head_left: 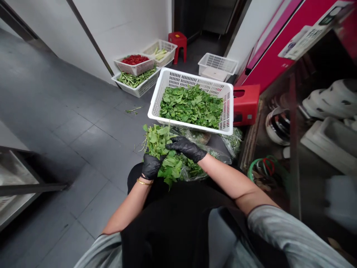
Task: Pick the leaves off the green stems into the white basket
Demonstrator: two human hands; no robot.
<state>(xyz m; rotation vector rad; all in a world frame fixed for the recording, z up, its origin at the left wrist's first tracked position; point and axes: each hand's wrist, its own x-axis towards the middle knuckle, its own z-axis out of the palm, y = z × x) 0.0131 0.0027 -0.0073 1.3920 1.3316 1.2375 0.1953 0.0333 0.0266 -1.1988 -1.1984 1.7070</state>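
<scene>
My left hand [152, 166], in a black glove, is closed around a bunch of leafy greens [156, 139] above my lap. Against the right side of that bunch, my right hand [188, 147], gloved in black too, has its fingers curled at the leaves. Whether it pinches a piece cannot be made out. Just beyond the hands stands a white plastic basket [192, 128] holding a heap of loose green leaves [192, 106]. Clear plastic bags [231, 143] with more greens lie below the basket's near edge, partly hidden by my right arm.
Left of the basket, stacked crates hold red chillies [135, 59] and green beans [136, 79]. A red stool [177, 42] and a white crate [217, 63] stand behind. Another red stool [247, 104] is at the right, near a shelf with white containers [331, 98]. Stray stems [134, 109] lie on the floor.
</scene>
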